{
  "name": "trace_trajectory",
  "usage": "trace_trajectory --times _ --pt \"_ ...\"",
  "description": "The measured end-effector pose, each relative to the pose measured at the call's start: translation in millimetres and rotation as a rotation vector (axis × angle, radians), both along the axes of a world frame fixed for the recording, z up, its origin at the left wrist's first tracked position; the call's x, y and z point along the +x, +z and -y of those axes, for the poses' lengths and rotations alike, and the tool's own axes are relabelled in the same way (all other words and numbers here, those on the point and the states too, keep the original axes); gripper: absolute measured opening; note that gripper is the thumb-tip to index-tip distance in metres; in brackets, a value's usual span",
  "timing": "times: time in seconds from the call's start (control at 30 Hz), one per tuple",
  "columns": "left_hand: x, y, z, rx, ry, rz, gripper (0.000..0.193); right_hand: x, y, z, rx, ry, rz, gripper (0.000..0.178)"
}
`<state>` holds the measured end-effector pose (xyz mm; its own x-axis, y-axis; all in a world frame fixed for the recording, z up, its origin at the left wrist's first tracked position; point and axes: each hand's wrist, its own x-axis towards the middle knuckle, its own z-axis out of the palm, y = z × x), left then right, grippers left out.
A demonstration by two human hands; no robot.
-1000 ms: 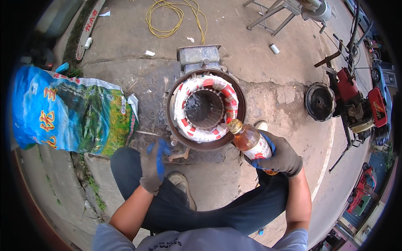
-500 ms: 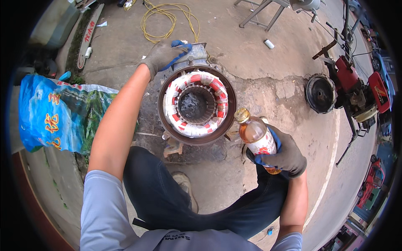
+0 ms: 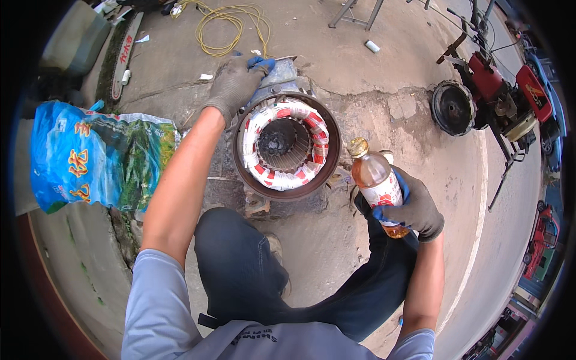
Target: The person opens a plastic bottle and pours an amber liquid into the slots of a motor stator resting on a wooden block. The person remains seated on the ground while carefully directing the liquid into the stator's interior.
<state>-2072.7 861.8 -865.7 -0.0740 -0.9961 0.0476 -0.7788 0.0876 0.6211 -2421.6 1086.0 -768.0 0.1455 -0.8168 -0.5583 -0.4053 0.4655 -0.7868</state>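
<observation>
Between my knees stands an electric motor stator (image 3: pixel 286 186) in a round dark metal housing, its ring of windings wrapped in white and red material. The inner bore looks dark, and what lies at its bottom is hard to make out. My left hand (image 3: pixel 239 84), in a grey and blue work glove, grips a grey-blue metal box (image 3: pixel 281 73) on the housing's far side, fingers bent over its edge. To the right of the housing, my gloved right hand (image 3: pixel 417 207) is wrapped round a clear plastic bottle (image 3: pixel 370 171) of amber liquid. The bottle tilts slightly, its yellowish top pointing away from me.
A blue and green printed sack (image 3: pixel 96 159) lies at the left. Coiled yellow cable (image 3: pixel 231 30) and a small white cylinder (image 3: pixel 372 46) lie on the concrete beyond. A red machine (image 3: pixel 485 78) with a black wheel (image 3: pixel 454 108) stands at the right.
The view has shifted slightly. My right hand and the bottle are a little farther forward, while the left hand keeps its hold on the metal box.
</observation>
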Motion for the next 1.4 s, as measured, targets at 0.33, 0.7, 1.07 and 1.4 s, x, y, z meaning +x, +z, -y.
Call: trace_trajectory --times 0.33,0.7,1.07,1.4 --pt "-18 19 -67 0.006 0.001 -0.057 0.037 -23 36 -22 0.010 0.204 -0.054 0.079" --pt "-9 21 -55 -0.076 0.135 0.058 0.067 -19 -36 -71 -0.012 0.076 0.187 0.081" --pt "-18 -11 -61 -0.072 -0.003 -0.256 0.079 29 -17 -99 -0.010 -0.034 -0.062 0.086" --pt "-10 -56 -63 0.477 0.089 -1.199 0.127 68 53 -88 0.081 -0.059 -0.241 0.087"
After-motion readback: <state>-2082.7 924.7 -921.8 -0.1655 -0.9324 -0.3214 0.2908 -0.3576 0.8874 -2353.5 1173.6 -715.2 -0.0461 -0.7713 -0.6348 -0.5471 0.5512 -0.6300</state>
